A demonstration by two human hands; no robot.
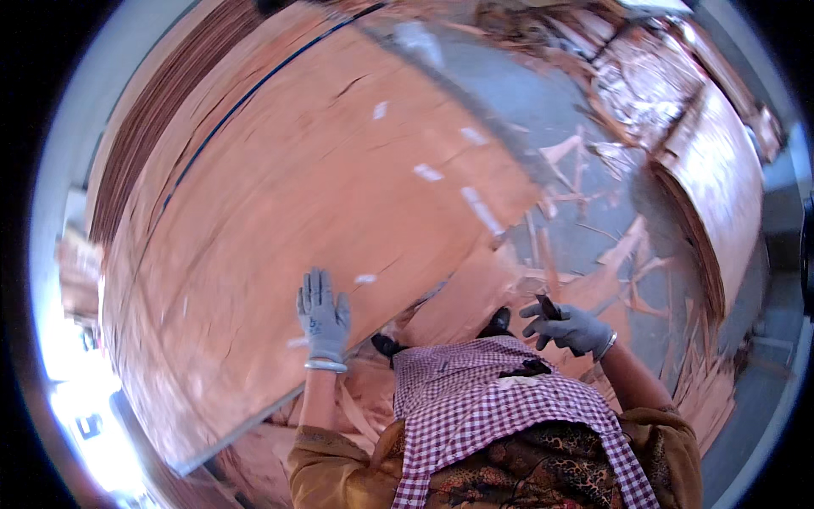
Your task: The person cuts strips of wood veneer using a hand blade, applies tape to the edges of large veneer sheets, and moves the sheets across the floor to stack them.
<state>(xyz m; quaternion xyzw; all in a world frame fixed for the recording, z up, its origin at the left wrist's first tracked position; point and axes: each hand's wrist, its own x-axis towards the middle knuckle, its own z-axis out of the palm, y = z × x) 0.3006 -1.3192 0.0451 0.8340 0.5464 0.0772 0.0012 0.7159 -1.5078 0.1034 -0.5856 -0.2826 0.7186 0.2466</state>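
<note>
A large orange-brown sheet of wood veneer [280, 195] spreads across the left and middle, with thin dark cracks and several short white strips [428, 172] on it. My left hand [322, 318], in a grey glove, lies flat near the sheet's close edge, fingers stretched out and nothing held. Over to the right, beyond the sheet's edge, my gloved right hand [581, 329] is closed around a slim dark tool [549, 307]. Fingers cover much of that tool, so its exact kind cannot be made out.
A long dark blue strip [216, 131] runs along the sheet's far left part. Stacked veneer edges [161, 119] rise behind it. Torn veneer scraps [623, 250] litter the grey floor [526, 93]. Another veneer stack [721, 195] stands at the right, near crumpled shiny wrapping [649, 81].
</note>
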